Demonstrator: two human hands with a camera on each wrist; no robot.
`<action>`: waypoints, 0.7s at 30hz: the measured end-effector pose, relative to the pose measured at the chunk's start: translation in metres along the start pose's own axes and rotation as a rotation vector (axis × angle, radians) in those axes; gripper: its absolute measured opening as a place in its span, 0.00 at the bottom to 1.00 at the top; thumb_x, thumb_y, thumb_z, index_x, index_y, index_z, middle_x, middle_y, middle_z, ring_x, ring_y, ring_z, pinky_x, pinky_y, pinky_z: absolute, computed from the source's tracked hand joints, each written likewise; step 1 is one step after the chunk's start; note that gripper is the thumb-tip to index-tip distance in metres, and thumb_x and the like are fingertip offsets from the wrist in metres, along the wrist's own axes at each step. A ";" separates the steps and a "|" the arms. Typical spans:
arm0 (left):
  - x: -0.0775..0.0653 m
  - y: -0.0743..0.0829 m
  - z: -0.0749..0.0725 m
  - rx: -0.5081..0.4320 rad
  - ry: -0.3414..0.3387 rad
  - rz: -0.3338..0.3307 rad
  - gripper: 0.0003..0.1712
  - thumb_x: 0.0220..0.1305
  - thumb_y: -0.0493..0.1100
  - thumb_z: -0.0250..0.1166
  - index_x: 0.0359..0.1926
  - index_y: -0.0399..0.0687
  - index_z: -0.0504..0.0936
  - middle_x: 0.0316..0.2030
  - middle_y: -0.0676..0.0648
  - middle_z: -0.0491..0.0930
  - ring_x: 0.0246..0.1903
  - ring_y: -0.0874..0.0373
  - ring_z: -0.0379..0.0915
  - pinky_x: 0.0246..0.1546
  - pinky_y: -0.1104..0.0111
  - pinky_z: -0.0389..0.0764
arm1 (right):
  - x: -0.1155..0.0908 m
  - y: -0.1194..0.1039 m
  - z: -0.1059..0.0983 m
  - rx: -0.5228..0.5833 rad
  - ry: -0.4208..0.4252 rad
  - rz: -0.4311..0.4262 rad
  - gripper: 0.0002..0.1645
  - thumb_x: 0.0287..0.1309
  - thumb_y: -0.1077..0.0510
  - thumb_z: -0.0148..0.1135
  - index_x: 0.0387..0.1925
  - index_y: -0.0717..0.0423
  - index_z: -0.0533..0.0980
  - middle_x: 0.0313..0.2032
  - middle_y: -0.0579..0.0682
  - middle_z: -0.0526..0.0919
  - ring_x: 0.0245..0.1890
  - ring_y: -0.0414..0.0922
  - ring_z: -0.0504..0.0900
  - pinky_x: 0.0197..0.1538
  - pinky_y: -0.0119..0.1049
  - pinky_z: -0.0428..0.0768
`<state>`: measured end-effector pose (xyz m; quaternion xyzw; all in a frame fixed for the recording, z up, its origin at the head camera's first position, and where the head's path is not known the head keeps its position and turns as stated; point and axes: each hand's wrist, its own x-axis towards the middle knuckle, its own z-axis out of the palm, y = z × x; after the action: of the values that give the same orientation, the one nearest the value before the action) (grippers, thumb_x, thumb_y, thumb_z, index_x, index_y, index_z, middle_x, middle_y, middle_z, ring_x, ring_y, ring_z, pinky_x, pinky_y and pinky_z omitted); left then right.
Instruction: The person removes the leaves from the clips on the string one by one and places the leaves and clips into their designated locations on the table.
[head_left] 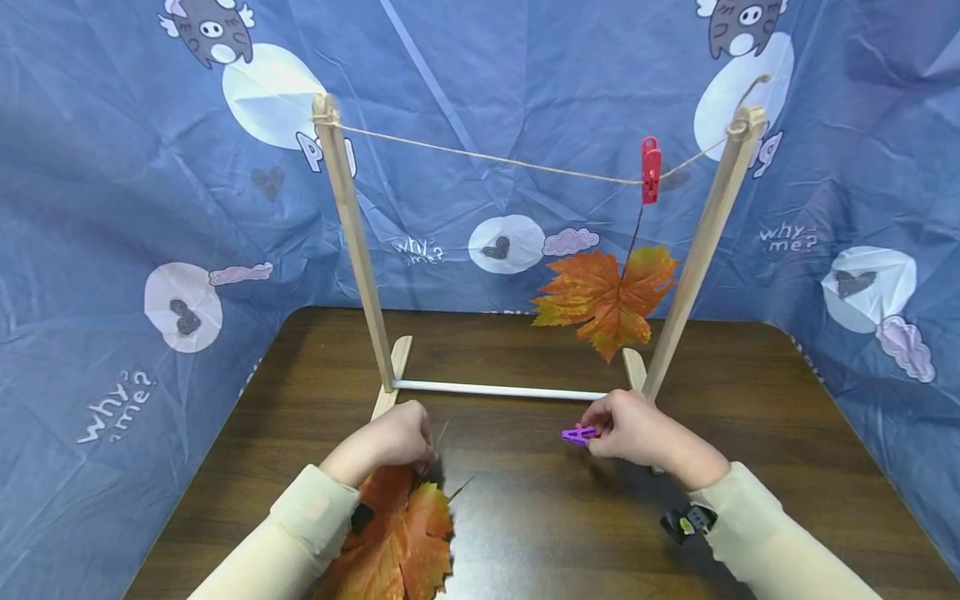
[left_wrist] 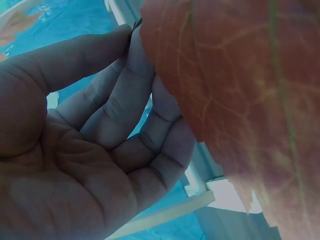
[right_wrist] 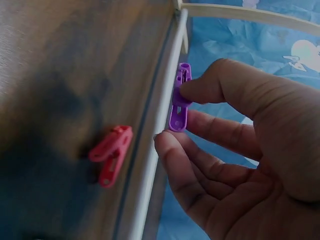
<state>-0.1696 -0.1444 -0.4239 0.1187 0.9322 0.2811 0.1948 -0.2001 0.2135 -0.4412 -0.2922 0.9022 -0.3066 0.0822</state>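
Note:
My left hand pinches the thin stem of an orange-red maple leaf between thumb and fingertips. Below the left wrist in the head view lies another orange maple leaf, overlapping the first, its stem pointing up and right. With thumb and fingertips, my right hand grips a purple clothespin over the table. A red clothespin lies on the table near the right hand, mostly hidden behind it in the head view.
A wooden frame has two upright posts, a white crossbar and a sagging string. From the string's right part, a red clothespin holds a maple leaf by its stem. A patterned blue cloth stands behind the brown table.

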 end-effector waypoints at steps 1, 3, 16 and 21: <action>0.000 0.000 0.002 -0.002 -0.003 -0.004 0.14 0.51 0.28 0.71 0.15 0.44 0.81 0.11 0.51 0.79 0.15 0.61 0.76 0.20 0.73 0.68 | -0.001 0.001 0.002 -0.008 0.002 -0.002 0.08 0.41 0.66 0.72 0.28 0.55 0.85 0.20 0.36 0.77 0.20 0.35 0.73 0.24 0.31 0.72; 0.000 -0.001 0.005 0.000 -0.007 -0.012 0.14 0.51 0.28 0.72 0.15 0.43 0.81 0.11 0.51 0.79 0.15 0.59 0.77 0.19 0.73 0.68 | -0.002 0.002 0.006 -0.035 0.005 0.001 0.07 0.41 0.65 0.73 0.27 0.55 0.85 0.19 0.36 0.76 0.20 0.34 0.72 0.23 0.31 0.71; 0.005 -0.007 0.019 -0.029 -0.010 -0.078 0.15 0.52 0.27 0.74 0.18 0.42 0.78 0.12 0.47 0.79 0.15 0.54 0.81 0.19 0.73 0.73 | -0.010 0.009 0.023 -0.132 0.006 0.044 0.11 0.36 0.63 0.73 0.18 0.49 0.77 0.15 0.35 0.69 0.16 0.33 0.64 0.20 0.32 0.63; 0.008 -0.009 0.026 0.000 0.006 -0.069 0.16 0.50 0.28 0.75 0.15 0.44 0.79 0.11 0.48 0.79 0.15 0.56 0.80 0.18 0.73 0.72 | -0.011 0.012 0.026 -0.148 0.002 0.078 0.12 0.38 0.64 0.74 0.18 0.51 0.76 0.15 0.37 0.70 0.16 0.35 0.64 0.20 0.33 0.65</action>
<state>-0.1663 -0.1372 -0.4513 0.0855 0.9364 0.2744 0.2014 -0.1880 0.2146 -0.4697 -0.2617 0.9332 -0.2357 0.0715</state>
